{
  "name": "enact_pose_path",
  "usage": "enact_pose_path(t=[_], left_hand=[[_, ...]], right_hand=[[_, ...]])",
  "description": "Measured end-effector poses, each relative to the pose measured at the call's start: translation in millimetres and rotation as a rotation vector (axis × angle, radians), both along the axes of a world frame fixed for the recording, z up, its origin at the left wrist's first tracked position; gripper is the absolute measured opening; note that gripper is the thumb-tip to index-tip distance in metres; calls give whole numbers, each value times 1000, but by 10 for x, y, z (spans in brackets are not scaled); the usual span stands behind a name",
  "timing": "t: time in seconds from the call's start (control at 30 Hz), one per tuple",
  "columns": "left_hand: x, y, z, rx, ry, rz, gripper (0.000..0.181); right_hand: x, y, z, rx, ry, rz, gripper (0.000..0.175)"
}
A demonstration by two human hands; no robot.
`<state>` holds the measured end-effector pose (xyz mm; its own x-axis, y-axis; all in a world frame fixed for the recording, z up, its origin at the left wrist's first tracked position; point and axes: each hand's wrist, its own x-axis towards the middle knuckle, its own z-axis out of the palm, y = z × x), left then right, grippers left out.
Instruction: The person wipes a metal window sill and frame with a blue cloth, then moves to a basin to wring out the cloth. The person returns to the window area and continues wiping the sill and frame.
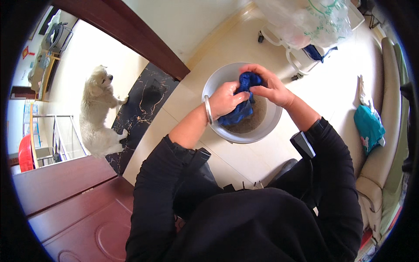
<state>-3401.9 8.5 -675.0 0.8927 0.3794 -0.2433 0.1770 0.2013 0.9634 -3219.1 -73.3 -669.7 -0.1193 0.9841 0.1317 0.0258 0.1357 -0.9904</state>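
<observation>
A wet blue cloth (240, 113) is bunched between my two hands, above a round light-grey basin (273, 121) on the tiled floor. Murky grey-brown water (258, 114) lies in the basin. My left hand (227, 100), with a silver bangle at the wrist, grips the cloth from the left side. My right hand (273, 86) holds its upper part, thumb on the near side and fingers curled over the top. The cloth's lower part hangs inside the basin, partly hidden by my left hand.
A white dog (98, 114) lies by the black marble threshold (144, 108) at left. The reddish-brown door (95, 209) stands at lower left. A white wheeled frame (291, 62) with plastic bags (314, 23) is at upper right. A teal cloth item (368, 129) rests near the beige sofa (386, 108).
</observation>
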Motion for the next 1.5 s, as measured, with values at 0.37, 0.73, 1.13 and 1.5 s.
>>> enact_pose_path(t=[0.37, 0.73, 1.13, 1.5], left_hand=[[-109, 235, -305, 207, -3, 29, 25], [-60, 484, -1136, 503, 627, 129, 52], [26, 411, -1022, -390, 596, 216, 78], [36, 414, -1682, -700, 17, 419, 55]], right_hand=[[-224, 204, -1195, -801, -636, 738, 66], [-570, 544, -2425, -463, -1232, 127, 27], [-475, 603, -2190, -669, -1166, -85, 28], [-448, 207, -460, 133, -439, 0, 26]])
